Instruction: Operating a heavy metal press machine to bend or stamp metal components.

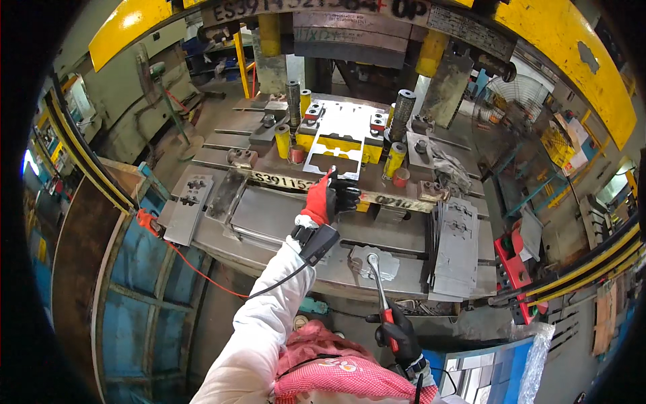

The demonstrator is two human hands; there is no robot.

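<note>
My left hand (330, 198), in a red-and-black glove, reaches forward to the front of the press die. Its fingers are apart, with one fingertip at the near edge of a bright metal sheet with cut-outs (313, 163). Whether it presses on the sheet is hard to tell. Lower right, my right hand (398, 334), black-gloved, is closed round the red-and-black handle of a ratchet wrench (381, 289). The wrench's round head lies over a small stack of grey cut metal plates (388, 266) near the table's front edge.
Stacked cut plates (457, 249) stand at the right of the press table, with another plate (188, 209) at its left. Dark guide posts (402, 114) and yellow posts (396, 160) rise around the die. A red control box (515, 277) is right; a blue frame (145, 289) left.
</note>
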